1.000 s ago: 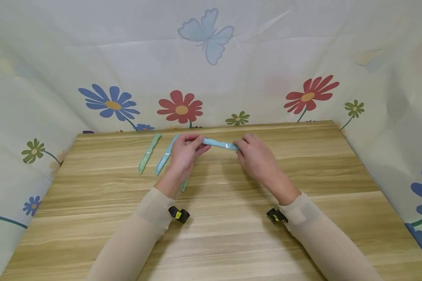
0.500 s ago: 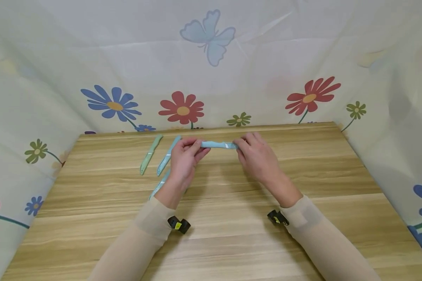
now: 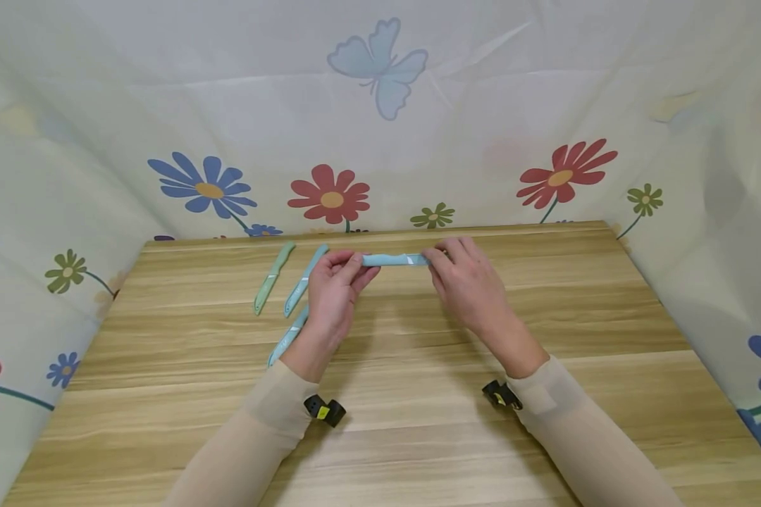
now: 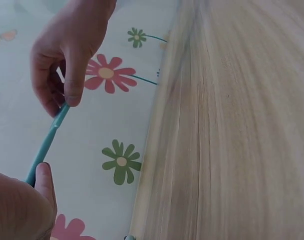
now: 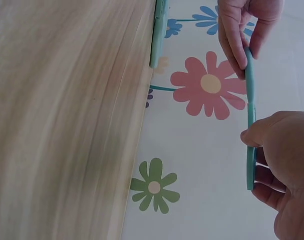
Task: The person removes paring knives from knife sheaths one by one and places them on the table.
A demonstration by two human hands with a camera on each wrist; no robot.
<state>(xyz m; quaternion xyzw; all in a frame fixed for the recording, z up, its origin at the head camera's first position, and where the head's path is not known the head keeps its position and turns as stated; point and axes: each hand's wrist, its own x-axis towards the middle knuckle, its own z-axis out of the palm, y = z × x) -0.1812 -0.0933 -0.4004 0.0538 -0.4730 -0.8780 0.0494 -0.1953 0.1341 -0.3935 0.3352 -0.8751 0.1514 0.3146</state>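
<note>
From where I stand, the left hand pinches one end of a slim, pale blue knife, and the right hand pinches the other, thumb and fingers set to either side. The knife is held up off the wood, lying crosswise, near the middle of the table's far edge. It looks like smooth plastic: a gently curved handle at the left, a sheath at the right, a white glint where they meet.

On the table, whose surface shows long streaky grain, a pale green knife lies toward the far left corner, slanting, with its handle toward the far edge. A second blue knife lies alongside at the same slant, partly behind the left hand. Nearer the front edge, a third blue knife is partly covered by the left wrist.

Past the right hand, a broad stretch of grain runs out to the right edge. Creased flowered cloth hangs behind the far edge.
</note>
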